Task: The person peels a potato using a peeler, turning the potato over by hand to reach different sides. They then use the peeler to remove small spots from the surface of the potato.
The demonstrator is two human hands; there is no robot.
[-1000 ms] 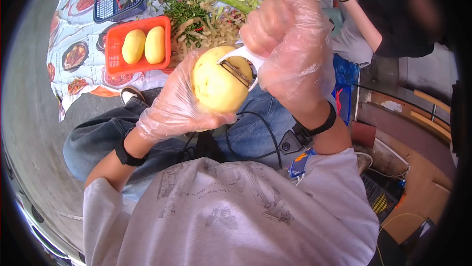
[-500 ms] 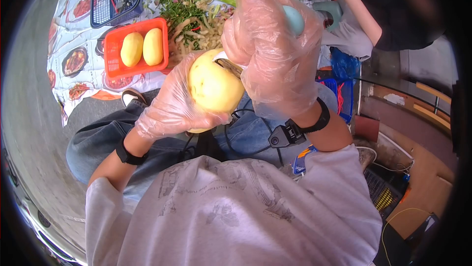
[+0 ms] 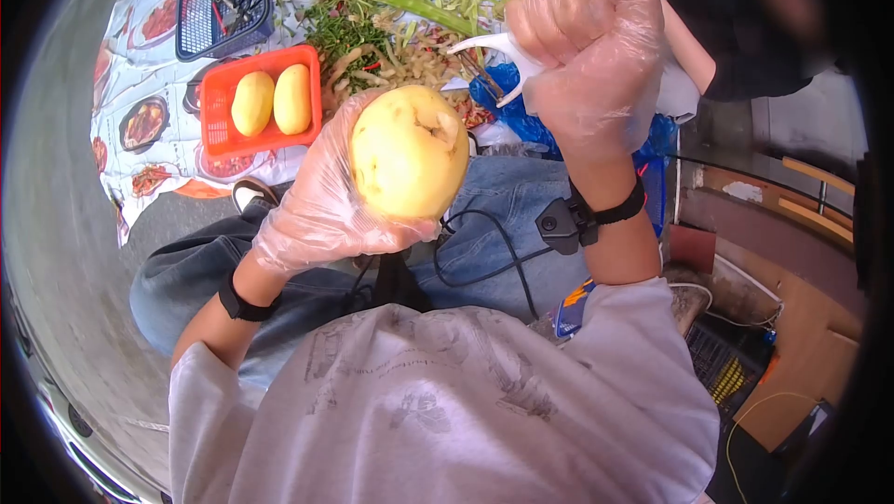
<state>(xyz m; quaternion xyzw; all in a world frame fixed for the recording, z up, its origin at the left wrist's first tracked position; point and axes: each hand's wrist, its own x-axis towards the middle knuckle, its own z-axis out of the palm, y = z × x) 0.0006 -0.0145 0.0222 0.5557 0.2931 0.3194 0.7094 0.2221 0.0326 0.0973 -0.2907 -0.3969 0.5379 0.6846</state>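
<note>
My left hand, in a clear plastic glove, is wrapped round a large peeled potato. The potato is pale yellow, with brown spots and a rough hollow near its upper right. My right hand, gloved the same way, is closed round the handle of a white Y-shaped peeler. Its blade is up and to the right of the potato, apart from it. The handle is mostly hidden by my fingers.
A red basket with two peeled potatoes stands on a printed cloth. Behind it is a blue basket holding dark cables. Peelings and green scraps lie ahead. A co-worker's arm is at upper right.
My right hand has lifted the peeler off the potato, moving up and to the right. The potato stays in my left hand, its rough upper end now uncovered.
</note>
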